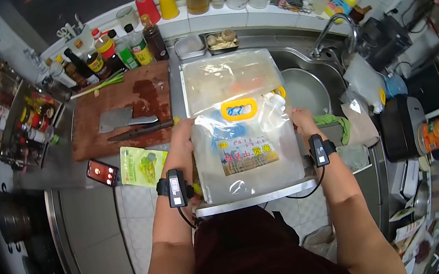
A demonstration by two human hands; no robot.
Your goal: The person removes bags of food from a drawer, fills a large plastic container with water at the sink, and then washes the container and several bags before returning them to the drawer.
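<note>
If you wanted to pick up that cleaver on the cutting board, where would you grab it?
By the handle, I'd judge, coming from above on the right. The cleaver lies flat on the board with its broad blade to the left and its handle pointing right, clear of the knife beside it.

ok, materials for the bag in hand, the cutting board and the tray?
Bag: looks like clear glossy plastic film; see-through, wrinkled, catches glare, with a yellow handle. Both hands grip its upper sides, left hand, right hand. Cutting board: probably wood; matte reddish-brown, darker stains. Tray: likely brushed metal; grey, dull sheen on its edge.
</note>
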